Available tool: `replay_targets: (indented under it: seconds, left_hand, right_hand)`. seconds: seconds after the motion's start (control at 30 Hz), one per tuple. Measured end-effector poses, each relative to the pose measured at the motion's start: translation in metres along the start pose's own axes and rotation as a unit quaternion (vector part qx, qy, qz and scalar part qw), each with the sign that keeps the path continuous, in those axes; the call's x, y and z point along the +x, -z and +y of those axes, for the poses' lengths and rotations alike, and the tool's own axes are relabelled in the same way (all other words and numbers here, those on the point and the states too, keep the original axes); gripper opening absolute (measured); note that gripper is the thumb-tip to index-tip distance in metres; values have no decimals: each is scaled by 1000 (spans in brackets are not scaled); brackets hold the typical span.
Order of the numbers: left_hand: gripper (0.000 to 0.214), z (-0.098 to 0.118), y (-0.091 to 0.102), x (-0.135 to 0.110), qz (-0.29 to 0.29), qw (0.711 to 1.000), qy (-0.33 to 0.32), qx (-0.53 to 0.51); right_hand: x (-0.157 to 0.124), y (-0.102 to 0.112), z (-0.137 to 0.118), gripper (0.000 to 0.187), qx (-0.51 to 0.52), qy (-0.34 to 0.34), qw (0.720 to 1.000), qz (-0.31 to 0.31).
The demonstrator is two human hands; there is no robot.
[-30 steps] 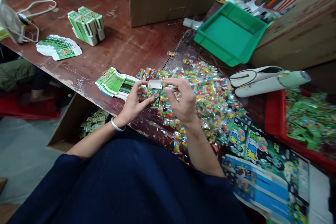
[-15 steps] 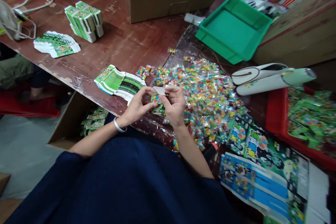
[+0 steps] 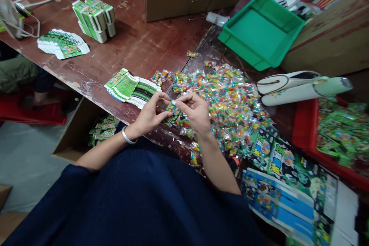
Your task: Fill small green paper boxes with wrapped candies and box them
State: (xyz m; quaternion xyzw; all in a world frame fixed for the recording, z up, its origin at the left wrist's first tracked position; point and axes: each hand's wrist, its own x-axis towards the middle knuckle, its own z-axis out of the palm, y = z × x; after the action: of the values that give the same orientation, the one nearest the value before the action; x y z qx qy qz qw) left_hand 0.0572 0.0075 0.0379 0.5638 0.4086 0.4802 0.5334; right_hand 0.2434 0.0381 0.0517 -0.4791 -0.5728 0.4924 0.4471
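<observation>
A small green printed candy box [image 3: 173,110] is between my two hands at the table's front edge. My left hand [image 3: 155,112] grips its left side between thumb and fingers. At its upper end, the thumb and fingers of my right hand [image 3: 195,110] pinch the white flap. Just beyond my left hand lies a fanned row of flat green and white boxes [image 3: 129,86]. A large heap of clear-wrapped colourful candies [image 3: 227,103] spreads beside and behind my right hand.
Back right stands a green tray [image 3: 259,34], with a pale cylindrical case [image 3: 305,90] in front. A red crate [image 3: 307,130] holds green packs. Stacked boxes [image 3: 95,19] and a fan [image 3: 10,15] stand left. Below the edge, a carton [image 3: 72,134] holds green packs. Another person's leg [image 3: 17,73] shows left.
The white flap, raised and wide before, now shows only as a small strip under my right fingers. My right hand has shifted slightly right. The view has moved a little.
</observation>
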Motion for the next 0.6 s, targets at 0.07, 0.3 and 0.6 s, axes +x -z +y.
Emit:
replay_targets:
  seconds: [0.07,0.3,0.6]
  left_hand:
    - [40,0,1,-2,-8,1000,-6,10]
    - [50,3,3,-4,-22,1000,-6,19]
    - [31,11,42,-18,-24,997,56,48]
  right_hand:
    - [4,3,-2,30,1,-12,1000,-6]
    - [5,5,-7,30,-30,15,999,0]
    - [-29,2,0,31,-33,24,995,-95]
